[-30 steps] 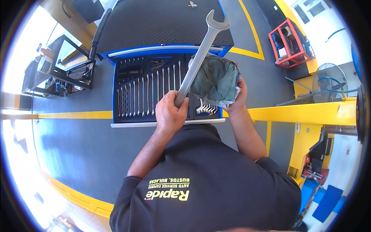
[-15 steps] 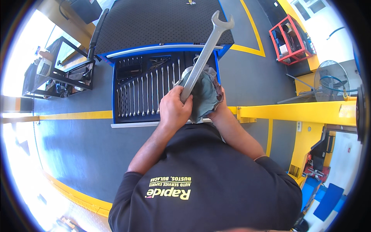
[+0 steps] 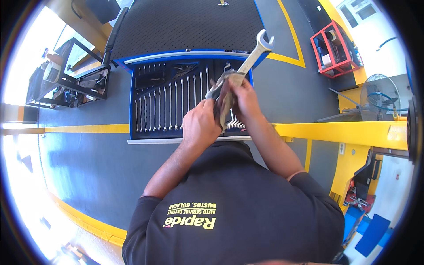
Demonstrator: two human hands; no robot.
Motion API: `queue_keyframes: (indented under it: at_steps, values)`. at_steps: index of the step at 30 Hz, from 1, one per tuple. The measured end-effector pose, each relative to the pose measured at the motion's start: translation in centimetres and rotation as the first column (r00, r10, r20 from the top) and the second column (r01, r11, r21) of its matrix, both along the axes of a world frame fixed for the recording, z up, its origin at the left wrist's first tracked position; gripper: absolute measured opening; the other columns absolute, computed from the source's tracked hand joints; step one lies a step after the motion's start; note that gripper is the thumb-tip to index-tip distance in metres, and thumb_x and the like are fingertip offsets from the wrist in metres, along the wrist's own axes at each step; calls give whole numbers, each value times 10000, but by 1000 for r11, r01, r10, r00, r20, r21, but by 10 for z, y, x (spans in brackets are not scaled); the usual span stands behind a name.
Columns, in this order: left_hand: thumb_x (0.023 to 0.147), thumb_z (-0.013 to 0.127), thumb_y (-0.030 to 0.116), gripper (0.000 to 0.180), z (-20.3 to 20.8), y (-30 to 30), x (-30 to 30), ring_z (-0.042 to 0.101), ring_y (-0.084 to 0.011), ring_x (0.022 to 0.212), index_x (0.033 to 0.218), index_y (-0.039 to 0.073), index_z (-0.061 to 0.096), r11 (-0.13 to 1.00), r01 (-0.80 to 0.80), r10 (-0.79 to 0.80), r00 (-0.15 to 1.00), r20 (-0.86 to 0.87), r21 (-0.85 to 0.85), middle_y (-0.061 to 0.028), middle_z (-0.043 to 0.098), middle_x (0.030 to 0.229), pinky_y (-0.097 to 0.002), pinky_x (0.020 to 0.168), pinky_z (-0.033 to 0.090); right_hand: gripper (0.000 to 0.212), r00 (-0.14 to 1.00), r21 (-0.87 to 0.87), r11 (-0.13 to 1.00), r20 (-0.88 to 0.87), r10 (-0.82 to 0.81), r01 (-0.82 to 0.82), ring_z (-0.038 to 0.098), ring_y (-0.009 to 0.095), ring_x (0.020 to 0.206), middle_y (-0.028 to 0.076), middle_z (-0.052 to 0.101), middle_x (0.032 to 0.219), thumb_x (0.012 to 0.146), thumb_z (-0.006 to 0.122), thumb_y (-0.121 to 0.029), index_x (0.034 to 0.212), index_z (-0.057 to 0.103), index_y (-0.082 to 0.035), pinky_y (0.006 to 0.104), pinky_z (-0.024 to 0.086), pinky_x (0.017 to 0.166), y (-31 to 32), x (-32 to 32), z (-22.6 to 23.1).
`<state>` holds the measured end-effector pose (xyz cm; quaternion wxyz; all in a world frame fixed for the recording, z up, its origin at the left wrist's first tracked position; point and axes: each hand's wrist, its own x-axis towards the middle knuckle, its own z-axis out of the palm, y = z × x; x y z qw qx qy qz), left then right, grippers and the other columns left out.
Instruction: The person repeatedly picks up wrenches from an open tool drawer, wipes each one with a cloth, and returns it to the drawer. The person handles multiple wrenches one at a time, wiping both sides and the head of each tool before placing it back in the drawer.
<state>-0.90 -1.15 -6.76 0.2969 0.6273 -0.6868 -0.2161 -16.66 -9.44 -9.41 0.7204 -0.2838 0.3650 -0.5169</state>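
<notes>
A large silver open-ended wrench [image 3: 251,61] slants up and to the right, its jaw end above the open tool drawer [image 3: 163,140]. Closed around its lower part is my left hand [image 3: 199,121], which hides the handle's end. My right hand [image 3: 247,100] grips a crumpled grey-green cloth [image 3: 224,99] wrapped against the wrench's shaft, higher up than my left hand. Under both hands, the drawer's dark insert holds a row of slim combination wrenches [image 3: 170,106] graded by length. Some pliers [image 3: 184,69] lie near the drawer's back.
The blue tool cabinet has a black perforated top [image 3: 185,26]. A black metal cart [image 3: 73,79] stands left. On the right are a yellow beam [image 3: 340,132], a red frame rack [image 3: 335,51] and a standing fan [image 3: 379,97]. Yellow lines mark the grey floor.
My right hand and the cloth have moved up onto the wrench's shaft, bunching the cloth around it. The wrench's jaw has tilted to the right and lower.
</notes>
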Motion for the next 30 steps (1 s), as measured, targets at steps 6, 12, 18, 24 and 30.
queue_keyframes:
  at_steps: [6,12,18,24,30]
  values:
    - [849,732,132,295,-6,9,-6,708,-422,879,1100,-5,660,998,32,-28,996,-87,50,-204,712,957,-517,778,552,391,985,-183,971,97,-141,157,745,265,827,116,714,930,1099,532,-438,1032,640,-67,456,640,756,-76,-43,28]
    - [771,732,111,356,-14,0,-11,688,-466,869,1092,-19,650,999,2,-12,978,-211,-49,-229,694,913,-529,776,548,339,910,-297,950,-363,-201,91,671,132,797,44,707,944,1092,608,-373,1071,658,-37,310,574,735,10,6,7]
    - [831,779,102,286,-21,19,-12,674,-437,745,1051,-6,632,979,70,-110,973,-205,-192,-196,669,862,-500,648,530,323,929,-351,891,-125,-349,287,689,162,698,68,700,837,1089,614,-347,1025,647,-33,315,589,648,-4,-13,52]
    - [895,783,122,232,-26,43,-8,643,-373,651,1010,-2,625,970,84,-131,971,-199,-229,-144,625,790,-457,574,501,387,933,-254,897,104,-346,361,674,230,575,109,665,764,1108,560,-375,908,622,-49,398,589,525,-22,-32,94]
    - [897,784,118,205,-22,51,-1,668,-363,691,998,-2,651,982,46,-85,974,-210,-186,-161,663,816,-441,621,516,391,903,-138,897,161,-397,419,699,246,647,101,661,753,1123,517,-396,992,626,-45,415,618,639,-19,-31,82]
